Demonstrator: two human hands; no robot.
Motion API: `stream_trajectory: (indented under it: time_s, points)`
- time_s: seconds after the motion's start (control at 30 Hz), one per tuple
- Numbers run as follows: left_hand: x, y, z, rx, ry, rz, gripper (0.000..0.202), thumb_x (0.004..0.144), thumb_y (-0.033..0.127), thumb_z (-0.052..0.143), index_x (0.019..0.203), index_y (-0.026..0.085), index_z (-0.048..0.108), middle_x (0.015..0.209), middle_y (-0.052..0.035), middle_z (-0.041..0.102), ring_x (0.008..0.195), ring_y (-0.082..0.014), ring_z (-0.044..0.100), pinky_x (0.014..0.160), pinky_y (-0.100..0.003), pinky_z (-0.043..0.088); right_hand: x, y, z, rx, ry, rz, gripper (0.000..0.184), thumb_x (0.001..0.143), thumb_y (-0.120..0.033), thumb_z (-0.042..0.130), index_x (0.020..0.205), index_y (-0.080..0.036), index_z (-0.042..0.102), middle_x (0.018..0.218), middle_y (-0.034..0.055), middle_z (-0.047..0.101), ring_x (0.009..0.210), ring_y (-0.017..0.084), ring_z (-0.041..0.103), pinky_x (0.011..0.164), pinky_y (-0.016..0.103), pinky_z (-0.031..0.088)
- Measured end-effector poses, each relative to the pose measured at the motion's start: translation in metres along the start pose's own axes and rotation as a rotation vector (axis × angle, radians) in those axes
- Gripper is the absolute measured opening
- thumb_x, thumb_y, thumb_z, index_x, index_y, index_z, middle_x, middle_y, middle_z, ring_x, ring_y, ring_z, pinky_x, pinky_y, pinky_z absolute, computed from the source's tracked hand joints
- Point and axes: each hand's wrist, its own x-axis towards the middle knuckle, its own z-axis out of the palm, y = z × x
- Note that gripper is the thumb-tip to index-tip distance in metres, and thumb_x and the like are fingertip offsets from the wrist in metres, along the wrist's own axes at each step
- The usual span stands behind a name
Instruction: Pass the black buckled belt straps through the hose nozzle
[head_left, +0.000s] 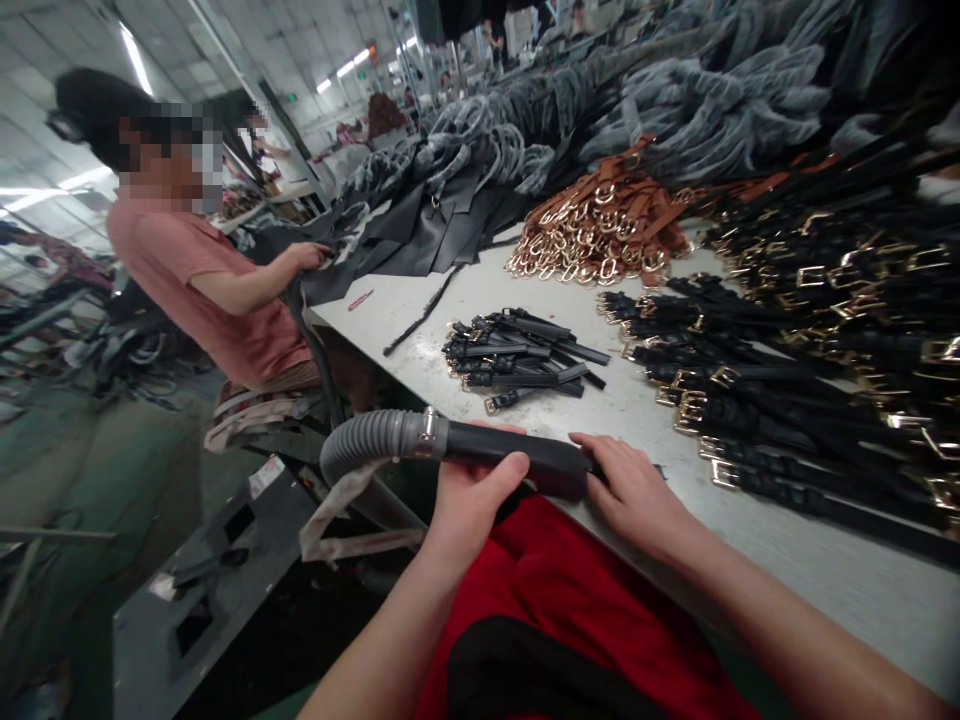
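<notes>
My left hand (469, 495) is wrapped around a dark tube (517, 455) that joins a grey ribbed hose (367, 445) with a metal clamp. The tube lies along the near edge of the white table (645, 400). My right hand (626, 485) rests on the tube's other end at the table edge, fingers curled over it. A small heap of short black straps with buckles (521, 360) lies just beyond the tube. My red garment (570, 600) fills the bottom centre.
Rows of black belts with gold buckles (810, 350) cover the right of the table. A pile of brown belts (600, 225) and grey bundles (697, 110) lie further back. A person in a pink shirt (202, 290) works at the table's left end.
</notes>
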Motion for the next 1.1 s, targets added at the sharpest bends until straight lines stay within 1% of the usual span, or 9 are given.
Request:
stream_trajectory:
  time_s: [0.23,0.4,0.47,0.63,0.73,0.87,0.97,1.03,1.1]
  points:
    - [-0.002,0.005,-0.017,-0.044,0.144,-0.011,0.03,0.066,0.028,0.072,0.09,0.02,0.056,0.094,-0.0029,0.067,0.085,-0.0177,0.062,0.079,-0.034,0.049,0.001,-0.001,0.0,-0.017,-0.013,-0.025,0.032,0.086,-0.023,0.042,0.115,-0.016,0.052,0.103,0.0095,0.06,0.096,0.022,0.053,0.082,0.036,0.038]
    - [-0.004,-0.004,-0.009,-0.103,0.054,-0.051,0.031,0.066,0.027,0.073,0.091,0.018,0.057,0.094,-0.0043,0.067,0.085,-0.0175,0.062,0.082,-0.036,0.049,0.0,0.0,0.002,-0.055,0.012,-0.029,0.031,0.086,-0.021,0.041,0.114,-0.015,0.053,0.104,0.01,0.06,0.095,0.022,0.052,0.081,0.035,0.038]
    - [-0.004,-0.004,-0.017,-0.116,0.086,-0.051,0.031,0.066,0.027,0.073,0.09,0.017,0.057,0.093,-0.0052,0.067,0.085,-0.0183,0.063,0.081,-0.036,0.05,-0.001,-0.001,0.004,-0.072,0.038,-0.028,0.029,0.086,-0.022,0.042,0.111,-0.015,0.054,0.103,0.0098,0.06,0.094,0.022,0.052,0.081,0.034,0.038]
    - [-0.008,0.005,-0.053,-0.213,0.29,-0.001,0.037,0.063,0.027,0.075,0.094,0.019,0.055,0.093,-0.0038,0.068,0.088,-0.0181,0.064,0.08,-0.036,0.051,-0.004,-0.001,0.008,-0.144,0.121,-0.004,0.021,0.083,-0.032,0.051,0.095,-0.017,0.058,0.096,0.0082,0.06,0.09,0.022,0.052,0.077,0.033,0.036]
    - [-0.016,0.009,-0.059,-0.256,0.311,0.006,0.038,0.063,0.03,0.075,0.094,0.02,0.056,0.091,-0.0033,0.069,0.087,-0.0174,0.064,0.078,-0.034,0.051,-0.002,-0.002,0.005,-0.241,0.143,0.06,0.022,0.08,-0.039,0.056,0.087,-0.018,0.059,0.089,0.0071,0.061,0.086,0.023,0.052,0.074,0.034,0.034]
    - [-0.028,0.017,-0.056,-0.268,0.325,-0.01,0.037,0.062,0.028,0.077,0.092,0.021,0.057,0.091,-0.0033,0.071,0.086,-0.0165,0.065,0.074,-0.029,0.053,0.0,-0.013,-0.006,-0.258,0.001,0.099,0.021,0.078,-0.039,0.06,0.082,-0.018,0.06,0.08,0.0046,0.063,0.078,0.02,0.055,0.069,0.031,0.034]
    - [-0.029,0.021,-0.059,-0.263,0.382,-0.041,0.037,0.058,0.029,0.079,0.088,0.02,0.059,0.086,-0.003,0.072,0.085,-0.0171,0.066,0.072,-0.027,0.055,-0.005,-0.014,-0.019,-0.204,-0.135,0.017,0.014,0.082,-0.031,0.054,0.085,-0.02,0.062,0.084,0.0034,0.064,0.079,0.017,0.057,0.068,0.027,0.037]
    - [-0.027,0.022,-0.062,-0.269,0.406,-0.068,0.04,0.054,0.03,0.081,0.086,0.02,0.06,0.084,-0.0027,0.072,0.084,-0.0178,0.066,0.07,-0.026,0.055,-0.012,-0.006,-0.036,-0.176,-0.157,0.004,0.018,0.086,-0.027,0.048,0.091,-0.022,0.064,0.085,0.0028,0.063,0.081,0.016,0.058,0.068,0.025,0.039]
    - [-0.026,0.024,-0.062,-0.266,0.417,-0.089,0.043,0.052,0.032,0.082,0.086,0.019,0.061,0.084,-0.0032,0.072,0.083,-0.0182,0.066,0.069,-0.024,0.056,-0.018,0.011,-0.062,-0.174,-0.093,0.057,0.025,0.088,-0.027,0.042,0.1,-0.023,0.064,0.088,0.0032,0.063,0.082,0.015,0.059,0.07,0.025,0.041]
